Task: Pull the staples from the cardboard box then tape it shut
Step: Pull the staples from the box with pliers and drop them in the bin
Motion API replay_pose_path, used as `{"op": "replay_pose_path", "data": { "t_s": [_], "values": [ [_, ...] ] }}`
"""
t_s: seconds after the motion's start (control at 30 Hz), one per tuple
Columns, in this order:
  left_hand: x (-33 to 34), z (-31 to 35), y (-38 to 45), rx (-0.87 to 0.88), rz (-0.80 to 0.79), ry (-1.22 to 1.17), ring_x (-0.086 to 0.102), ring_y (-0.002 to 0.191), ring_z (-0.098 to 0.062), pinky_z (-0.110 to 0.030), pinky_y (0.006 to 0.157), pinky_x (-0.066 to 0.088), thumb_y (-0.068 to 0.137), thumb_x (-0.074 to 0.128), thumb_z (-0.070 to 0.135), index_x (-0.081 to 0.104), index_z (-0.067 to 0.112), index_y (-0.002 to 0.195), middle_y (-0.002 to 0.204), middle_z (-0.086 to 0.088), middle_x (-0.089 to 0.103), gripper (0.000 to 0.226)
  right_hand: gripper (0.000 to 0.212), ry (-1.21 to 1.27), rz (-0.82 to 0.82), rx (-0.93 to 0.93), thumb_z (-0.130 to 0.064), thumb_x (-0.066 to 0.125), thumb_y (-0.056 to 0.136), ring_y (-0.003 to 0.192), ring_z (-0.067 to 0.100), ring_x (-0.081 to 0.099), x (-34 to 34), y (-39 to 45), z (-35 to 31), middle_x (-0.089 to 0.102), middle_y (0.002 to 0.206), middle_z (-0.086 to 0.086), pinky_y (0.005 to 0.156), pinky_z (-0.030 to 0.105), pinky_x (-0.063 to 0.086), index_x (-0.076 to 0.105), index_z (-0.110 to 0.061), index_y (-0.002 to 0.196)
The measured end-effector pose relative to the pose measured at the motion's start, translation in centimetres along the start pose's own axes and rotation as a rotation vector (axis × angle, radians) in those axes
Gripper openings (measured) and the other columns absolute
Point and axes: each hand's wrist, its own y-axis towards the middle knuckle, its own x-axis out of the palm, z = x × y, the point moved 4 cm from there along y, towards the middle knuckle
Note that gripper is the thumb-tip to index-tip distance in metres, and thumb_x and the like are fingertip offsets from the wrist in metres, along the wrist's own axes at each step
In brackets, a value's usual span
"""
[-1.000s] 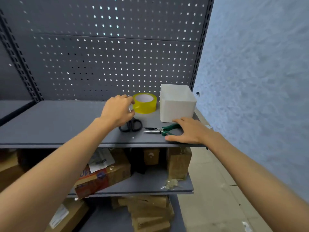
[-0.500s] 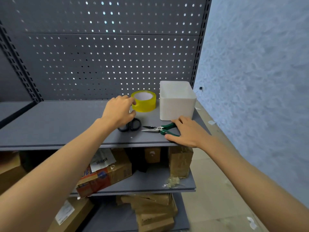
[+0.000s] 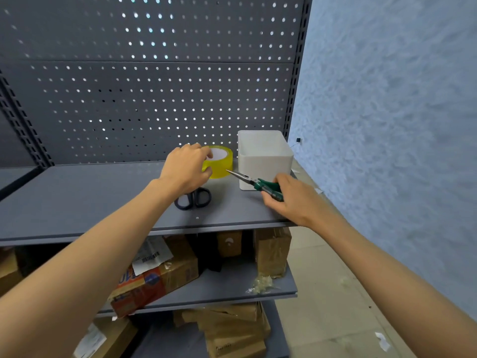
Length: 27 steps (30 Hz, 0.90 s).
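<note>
Presently the right hand (image 3: 289, 200) grips the green handles of the pliers (image 3: 258, 183), fingers curled round them, with the metal nose raised off the shelf and pointing left toward the tape roll (image 3: 219, 162). The left hand (image 3: 184, 169) curls its fingers over the left side of the yellow tape roll, touching it. Black scissors (image 3: 193, 198) lie flat just below the left hand. All rest on a grey metal shelf (image 3: 77, 202) backed by a perforated panel (image 3: 154, 86). A white open bin (image 3: 263, 156) stands at the shelf's right end, just behind the pliers; its contents cannot be seen. Cardboard boxes (image 3: 160, 277) sit on the lower shelves. A blue wall (image 3: 387, 125) borders the right side.
</note>
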Motion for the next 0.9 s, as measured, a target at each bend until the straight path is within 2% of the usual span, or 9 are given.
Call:
{"op": "replay_pose_path", "data": {
  "t_s": [0.13,0.23,0.4,0.5,0.6,0.77,0.9],
  "values": [
    [-0.2,1.7,1.0,0.03,0.0,-0.022,0.054,0.107,-0.029,-0.034,0.082,0.04,0.089,0.053,0.026,0.056,0.014,0.121,0.118,-0.007,0.06,0.034,0.034,-0.043,0.064,0.06,-0.05,0.044,0.092,0.061,0.012,0.041,-2.3,-0.7,1.0,0.049,0.084,0.0,0.051,0.024,0.028,0.041,-0.016,0.089],
    [0.2,3.3,1.8,0.055,-0.018,-0.036,0.052,0.108,-0.03,-0.036,0.084,0.04,0.089,0.053,0.026,0.054,0.013,0.123,0.12,-0.008,0.059,0.036,0.037,-0.061,0.136,0.13,-0.051,0.045,0.091,0.065,0.017,0.046,-3.3,-1.3,2.2,0.054,0.085,0.002,0.055,0.028,0.031,0.045,-0.014,0.089],
    [1.5,5.6,2.9,0.117,-0.039,-0.041,0.046,0.114,-0.031,-0.038,0.089,0.038,0.088,0.055,0.028,0.049,0.01,0.128,0.124,-0.012,0.053,0.045,0.038,-0.054,0.205,0.25,-0.051,0.046,0.09,0.063,0.018,0.047,-4.3,-2.1,3.8,0.054,0.08,0.002,0.05,0.027,0.028,0.046,-0.013,0.086],
    [1.9,6.6,3.7,0.175,-0.022,-0.03,0.042,0.115,-0.032,-0.038,0.094,0.035,0.086,0.057,0.028,0.045,0.007,0.131,0.125,-0.015,0.051,0.051,0.041,-0.061,0.232,0.275,-0.053,0.045,0.09,0.067,0.02,0.051,-4.6,-2.4,4.5,0.056,0.083,0.002,0.057,0.029,0.034,0.048,-0.012,0.089],
    [2.3,7.3,4.3,0.211,-0.027,-0.046,0.043,0.115,-0.031,-0.036,0.095,0.034,0.086,0.057,0.028,0.048,0.007,0.129,0.123,-0.014,0.054,0.048,0.042,-0.052,0.249,0.292,-0.053,0.045,0.09,0.071,0.021,0.054,-4.8,-2.4,4.9,0.057,0.088,0.002,0.06,0.03,0.038,0.049,-0.011,0.092],
    [3.0,8.7,4.6,0.237,-0.123,-0.032,0.047,0.11,-0.031,-0.035,0.083,0.037,0.088,0.056,0.028,0.049,0.006,0.125,0.117,-0.014,0.058,0.043,0.043,-0.01,0.246,0.307,-0.053,0.046,0.089,0.072,0.021,0.054,-4.8,-2.1,5.4,0.057,0.088,0.004,0.06,0.031,0.039,0.049,-0.011,0.095],
    [3.6,8.9,4.9,0.212,-0.168,-0.059,0.052,0.102,-0.034,-0.036,0.073,0.039,0.085,0.059,0.019,0.048,0.003,0.116,0.111,-0.017,0.059,0.037,0.043,0.004,0.256,0.297,-0.053,0.046,0.089,0.072,0.022,0.053,-4.9,-1.6,5.4,0.057,0.088,0.004,0.06,0.03,0.038,0.049,-0.01,0.096]
  ]
}}
